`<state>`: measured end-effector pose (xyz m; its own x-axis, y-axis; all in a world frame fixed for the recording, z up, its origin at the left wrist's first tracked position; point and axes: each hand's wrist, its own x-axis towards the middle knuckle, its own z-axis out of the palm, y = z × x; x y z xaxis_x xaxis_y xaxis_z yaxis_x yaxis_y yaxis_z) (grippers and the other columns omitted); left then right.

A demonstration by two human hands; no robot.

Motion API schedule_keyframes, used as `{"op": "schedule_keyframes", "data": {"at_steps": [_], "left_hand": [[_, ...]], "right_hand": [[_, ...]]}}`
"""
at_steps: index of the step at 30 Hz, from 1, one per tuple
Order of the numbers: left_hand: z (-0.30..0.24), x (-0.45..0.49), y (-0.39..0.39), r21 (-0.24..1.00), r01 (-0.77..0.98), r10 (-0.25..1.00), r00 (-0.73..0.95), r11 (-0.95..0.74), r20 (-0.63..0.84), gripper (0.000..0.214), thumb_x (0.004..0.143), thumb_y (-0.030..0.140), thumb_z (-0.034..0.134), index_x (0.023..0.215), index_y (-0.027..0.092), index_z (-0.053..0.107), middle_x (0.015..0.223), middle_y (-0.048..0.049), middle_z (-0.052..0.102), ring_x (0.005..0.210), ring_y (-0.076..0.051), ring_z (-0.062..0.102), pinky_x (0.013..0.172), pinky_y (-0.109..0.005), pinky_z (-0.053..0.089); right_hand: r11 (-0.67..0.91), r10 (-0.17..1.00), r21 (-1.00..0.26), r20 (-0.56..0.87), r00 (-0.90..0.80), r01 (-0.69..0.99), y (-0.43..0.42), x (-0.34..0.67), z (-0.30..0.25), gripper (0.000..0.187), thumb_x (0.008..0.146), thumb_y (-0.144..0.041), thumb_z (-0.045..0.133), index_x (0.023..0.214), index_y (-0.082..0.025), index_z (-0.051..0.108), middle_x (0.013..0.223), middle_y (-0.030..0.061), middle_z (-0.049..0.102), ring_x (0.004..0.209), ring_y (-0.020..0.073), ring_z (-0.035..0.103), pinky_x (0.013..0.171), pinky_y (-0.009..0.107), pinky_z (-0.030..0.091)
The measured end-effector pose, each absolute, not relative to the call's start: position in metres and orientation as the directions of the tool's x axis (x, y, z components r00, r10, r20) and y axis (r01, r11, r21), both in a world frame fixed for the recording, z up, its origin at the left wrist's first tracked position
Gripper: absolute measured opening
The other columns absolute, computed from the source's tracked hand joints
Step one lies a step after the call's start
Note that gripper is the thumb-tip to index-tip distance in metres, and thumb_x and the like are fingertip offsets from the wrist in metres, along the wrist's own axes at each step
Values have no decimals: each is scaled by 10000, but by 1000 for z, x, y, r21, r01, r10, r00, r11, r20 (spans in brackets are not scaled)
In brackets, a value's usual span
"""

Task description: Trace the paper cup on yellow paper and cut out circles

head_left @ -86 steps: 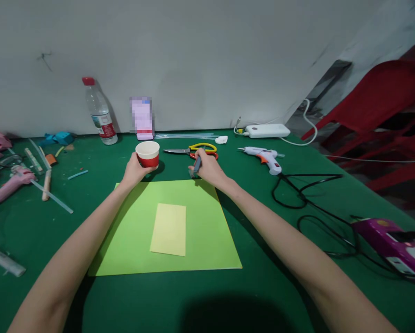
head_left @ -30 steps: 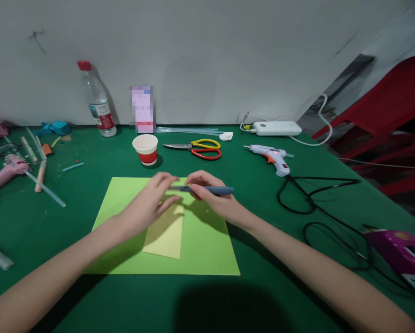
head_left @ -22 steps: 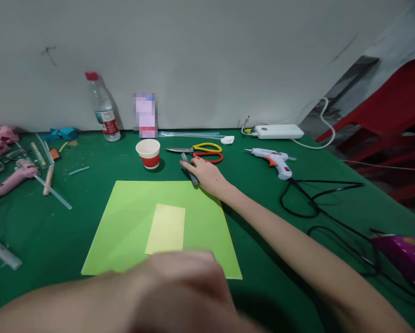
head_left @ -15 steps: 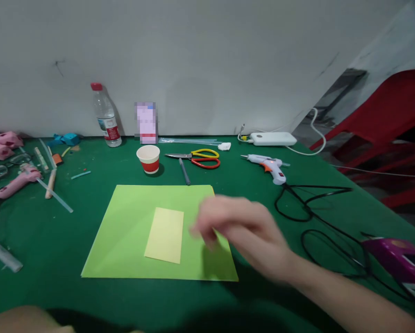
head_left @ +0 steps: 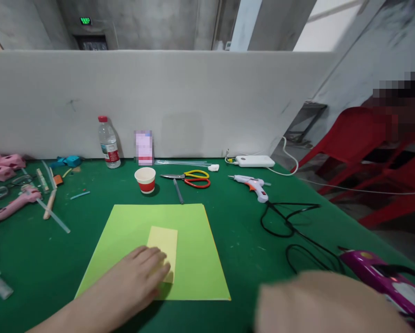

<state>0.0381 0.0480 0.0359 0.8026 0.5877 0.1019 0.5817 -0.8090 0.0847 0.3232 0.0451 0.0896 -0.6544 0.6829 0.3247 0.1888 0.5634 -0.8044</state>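
My left hand [head_left: 138,277] reaches in from the lower left, over the small pale yellow paper [head_left: 165,240]. Its fingers lie loosely bent across the lower part of that paper and cover some of it; whether they press on it I cannot tell. Beneath is a larger light green sheet [head_left: 196,259] on the green table. My right hand [head_left: 325,305] is a blur at the lower right edge, near the purple glue gun or similar tool [head_left: 384,277]; its fingers do not show.
Behind the sheet stand a paper cup [head_left: 145,181], a grey pen-like stick [head_left: 178,191] and scissors [head_left: 196,179]. A water bottle [head_left: 109,145] and a phone [head_left: 145,149] are by the white partition. At right lie a white glue gun [head_left: 250,185], its black cord [head_left: 294,226] and a power bank [head_left: 255,161].
My left hand has come in over the yellow paper. My right hand has moved away from the green sheet to the lower right. The view has tilted up.
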Motion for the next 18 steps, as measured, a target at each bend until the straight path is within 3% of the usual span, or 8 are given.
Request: {"op": "schedule_keyframes", "data": {"at_steps": [2, 4, 6, 10, 12, 14, 16, 18], "left_hand": [[27, 40, 61, 58, 596, 597, 802, -801, -9, 495, 795, 241, 588, 1250, 193, 400, 1290, -125, 479, 1179, -300, 445, 931, -423, 438], [22, 40, 68, 44, 595, 591, 803, -803, -81, 430, 837, 269, 527, 1241, 184, 407, 1320, -132, 450, 1214, -312, 409, 944, -447, 430], [20, 38, 70, 44, 589, 581, 806, -807, -113, 337, 889, 269, 424, 1219, 196, 434, 1321, -117, 454, 1228, -296, 399, 957, -444, 424], [22, 37, 68, 119, 605, 589, 795, -787, -145, 333, 913, 263, 359, 1233, 215, 437, 1353, -112, 419, 1262, -292, 353, 989, -471, 386], [21, 35, 69, 248, 624, 604, 781, -741, -159, 360, 905, 268, 381, 1264, 265, 407, 1391, -81, 370, 1294, -287, 296, 1016, -495, 340], [19, 32, 73, 444, 666, 684, 714, -599, -149, 526, 852, 326, 491, 1337, 307, 287, 1457, -63, 231, 1328, -300, 199, 1045, -526, 268], [17, 29, 81, 703, 635, 825, 552, -319, -124, 787, 765, 410, 595, 1385, 306, 122, 1492, -63, 67, 1344, -304, 131, 1071, -518, 202], [18, 28, 91, 879, 475, 909, 382, -39, -166, 855, 740, 497, 580, 1394, 267, 81, 1490, -85, 72, 1332, -286, 193, 1069, -461, 239]], "right_hand": [[527, 702, -785, 186, -687, 326, 73, 303, 81, 141, 852, -232, 512, 831, -291, 639, 897, -1, 656, 827, 131, 610, 704, 224, 478], [419, 810, -722, 25, -586, 550, 100, 282, 65, 222, 874, -160, 419, 962, -195, 620, 1008, 60, 637, 928, 170, 583, 824, 307, 451], [338, 853, -693, -59, -519, 636, 120, 265, 43, 238, 884, -191, 418, 1041, -113, 579, 1087, 144, 591, 990, 228, 552, 851, 403, 437], [256, 835, -672, -209, -509, 695, 139, 249, 7, 245, 873, -292, 508, 1059, -138, 550, 1054, 73, 578, 901, 183, 579, 773, 387, 486], [226, 808, -693, -259, -529, 684, 142, 249, 1, 253, 875, -297, 508, 1075, -144, 540, 1053, 62, 576, 878, 169, 586, 746, 365, 500], [203, 780, -732, -281, -560, 650, 144, 251, 4, 240, 875, -291, 509, 1054, -136, 549, 1017, 60, 588, 840, 160, 593, 716, 347, 509], [193, 766, -781, -259, -589, 594, 147, 256, 13, 208, 872, -280, 515, 1001, -123, 562, 935, 43, 605, 773, 140, 600, 671, 317, 512], [196, 776, -828, -197, -599, 526, 149, 263, 24, 164, 869, -267, 517, 928, -120, 560, 822, 13, 609, 701, 111, 596, 635, 271, 504]]}}
